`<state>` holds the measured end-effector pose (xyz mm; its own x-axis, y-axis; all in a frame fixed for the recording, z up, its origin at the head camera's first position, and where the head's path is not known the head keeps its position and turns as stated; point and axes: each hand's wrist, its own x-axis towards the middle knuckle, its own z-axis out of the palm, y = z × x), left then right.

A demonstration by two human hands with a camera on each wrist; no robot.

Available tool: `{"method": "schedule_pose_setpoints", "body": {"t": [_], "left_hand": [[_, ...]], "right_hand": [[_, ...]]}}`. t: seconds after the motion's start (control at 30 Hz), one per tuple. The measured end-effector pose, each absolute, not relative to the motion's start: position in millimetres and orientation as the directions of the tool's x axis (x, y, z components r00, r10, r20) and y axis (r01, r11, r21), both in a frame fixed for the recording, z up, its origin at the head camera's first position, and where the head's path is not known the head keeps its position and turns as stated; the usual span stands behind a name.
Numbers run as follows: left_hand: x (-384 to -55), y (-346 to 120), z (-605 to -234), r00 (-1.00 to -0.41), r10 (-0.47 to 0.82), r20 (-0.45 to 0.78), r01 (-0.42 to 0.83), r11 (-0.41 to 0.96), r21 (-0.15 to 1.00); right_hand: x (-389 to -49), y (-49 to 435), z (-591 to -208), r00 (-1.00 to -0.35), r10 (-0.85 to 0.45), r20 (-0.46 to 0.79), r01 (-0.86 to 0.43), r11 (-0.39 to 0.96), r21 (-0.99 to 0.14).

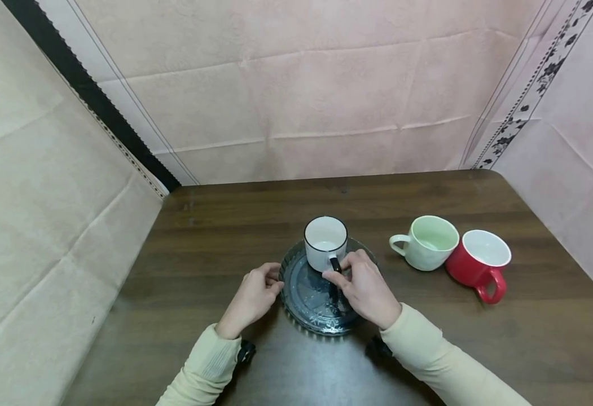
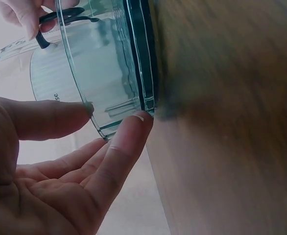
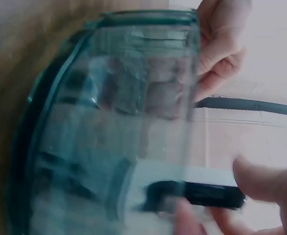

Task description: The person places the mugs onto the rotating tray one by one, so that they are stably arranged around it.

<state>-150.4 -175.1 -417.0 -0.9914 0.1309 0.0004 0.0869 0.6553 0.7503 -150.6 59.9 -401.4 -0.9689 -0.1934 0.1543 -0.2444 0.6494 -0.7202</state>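
Observation:
A white mug (image 1: 323, 255) with a black rim and black handle is upright inside a round clear glass dish (image 1: 308, 316), toward its far side. Whether its base touches the dish floor I cannot tell. My right hand (image 1: 369, 290) pinches the black handle (image 3: 212, 194) between thumb and fingers, over the dish's right part. At the dish's left side is my left hand (image 1: 255, 296). Its thumb (image 2: 55, 120) lies at the glass rim, and its index finger (image 2: 126, 152) presses low on the outer wall in the left wrist view.
To the right stand a light green mug (image 1: 428, 248), handle facing left, and a red mug (image 1: 471, 268) with a white inside, handle toward me. They are close together on the brown wooden table (image 1: 189, 338). Pale cloth (image 1: 301, 101) hangs behind and at both sides.

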Motion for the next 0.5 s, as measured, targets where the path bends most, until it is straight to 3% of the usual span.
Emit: {"method": "schedule_pose_setpoints", "body": {"t": [0.3, 0.5], "left_hand": [[-150.1, -177.4, -418.3, -0.992, 0.124, -0.016, 0.068, 0.648, 0.759], [-151.4, -178.5, -419.6, -0.991, 0.130, -0.017, 0.073, 0.652, 0.755]], "right_hand": [[-135.7, 93.6, -377.7, -0.932, -0.172, 0.321, -0.331, 0.765, -0.552], [-125.7, 147.6, -361.1, -0.898, -0.040, 0.439, -0.283, 0.816, -0.504]]}}
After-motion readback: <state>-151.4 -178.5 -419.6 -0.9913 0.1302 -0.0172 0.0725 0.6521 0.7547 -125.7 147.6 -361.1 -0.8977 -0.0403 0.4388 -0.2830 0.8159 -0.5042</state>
